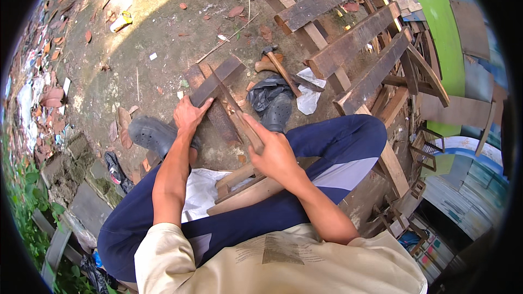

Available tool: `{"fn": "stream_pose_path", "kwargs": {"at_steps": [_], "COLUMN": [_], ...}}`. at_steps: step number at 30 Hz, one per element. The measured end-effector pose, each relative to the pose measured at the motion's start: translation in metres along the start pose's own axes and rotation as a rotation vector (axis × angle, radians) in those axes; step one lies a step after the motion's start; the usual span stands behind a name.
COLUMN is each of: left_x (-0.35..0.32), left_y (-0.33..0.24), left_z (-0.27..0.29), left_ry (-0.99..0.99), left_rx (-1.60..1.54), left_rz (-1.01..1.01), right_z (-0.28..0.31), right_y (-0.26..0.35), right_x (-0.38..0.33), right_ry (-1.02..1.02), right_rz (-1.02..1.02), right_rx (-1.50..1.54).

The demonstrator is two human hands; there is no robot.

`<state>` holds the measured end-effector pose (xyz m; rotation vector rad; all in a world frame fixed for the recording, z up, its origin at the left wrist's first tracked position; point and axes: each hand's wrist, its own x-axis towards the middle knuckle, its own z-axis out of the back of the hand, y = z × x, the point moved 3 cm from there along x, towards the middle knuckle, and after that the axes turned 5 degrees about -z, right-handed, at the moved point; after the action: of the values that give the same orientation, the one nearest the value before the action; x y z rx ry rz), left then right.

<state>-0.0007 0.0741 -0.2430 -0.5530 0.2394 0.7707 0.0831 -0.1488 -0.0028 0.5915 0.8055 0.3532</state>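
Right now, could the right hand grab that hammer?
Probably not: the right hand is already gripping a long tapered tool. The hammer does lie nearby, though, and nothing seems to cover it.

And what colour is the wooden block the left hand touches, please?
The wooden block is dark brown, in head view.

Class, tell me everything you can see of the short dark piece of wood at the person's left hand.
The short dark piece of wood is straight, narrow and blackish-brown, with a browner far end. It slants from its near left end up to the far right. The left hand grips the near end, thumb along the side. It appears to rest across a brown plank on the ground. The long tool in the right hand crosses over it; whether they touch is unclear.
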Motion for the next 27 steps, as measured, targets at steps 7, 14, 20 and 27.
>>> {"fn": "stream_pose_path", "kwargs": {"at_steps": [7, 14, 20, 27], "left_x": [0.000, 0.001, 0.002, 0.008], "left_y": [0.007, -0.011, 0.001, -0.006], "left_z": [0.000, 0.005, 0.008, 0.005], "left_ry": [-0.010, 0.025, 0.023, 0.096], "left_rx": [0.011, -0.006, 0.020, -0.002], "left_rz": [0.004, -0.006, 0.011, 0.007], "right_z": [0.020, -0.019, 0.012, -0.028], "right_y": [0.001, -0.021, -0.014, -0.026], "right_x": [-0.063, 0.051, -0.058, 0.056], "right_ry": [0.000, -0.075, 0.012, -0.075], "right_rz": [0.087, 0.102, 0.088, 0.046], "right_rx": [0.045, 0.088, 0.050, 0.087]}}
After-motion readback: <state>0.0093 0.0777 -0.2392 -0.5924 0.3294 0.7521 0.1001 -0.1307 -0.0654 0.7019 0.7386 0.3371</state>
